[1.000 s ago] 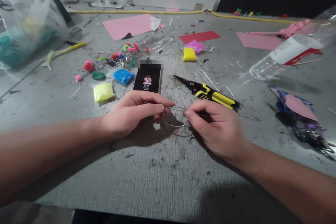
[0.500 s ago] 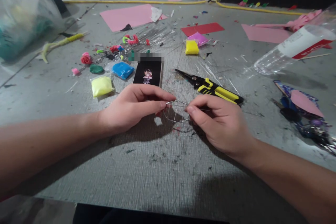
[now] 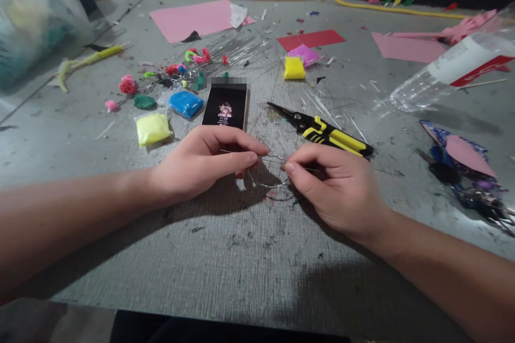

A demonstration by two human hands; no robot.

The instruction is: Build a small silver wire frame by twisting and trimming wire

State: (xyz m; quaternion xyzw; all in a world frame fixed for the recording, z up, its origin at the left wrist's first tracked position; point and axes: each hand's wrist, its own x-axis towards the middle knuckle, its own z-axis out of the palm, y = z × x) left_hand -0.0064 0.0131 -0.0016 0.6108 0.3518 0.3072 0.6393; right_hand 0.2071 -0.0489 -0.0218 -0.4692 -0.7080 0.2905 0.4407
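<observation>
Scanning from the left, a plastic bag slumps at the tabletop's far corner, then come clay lumps in wrappers: yellow clay and blue clay, with a phone lying face up beside them.

Just in front of the phone, the left hand has its thumb and forefinger pinched shut on one side of a wire loop. The loop hangs between the two hands, barely above the tabletop, its lower arc sagging toward the person. The right hand pinches the loop's other side the same way, its fingers closed on the wire, with a short tail poking out past the knuckles.

That wire looks very thin and light; I'd judge it springy yet easy to kink, and slippery in bare fingers. Taking it close to the crossing point at each side, as both hands do, seems the surest hold.

Behind the right hand lie pliers with yellow grips, near but apart. Further right a clear bottle lies on its side, and pink paper beyond.
</observation>
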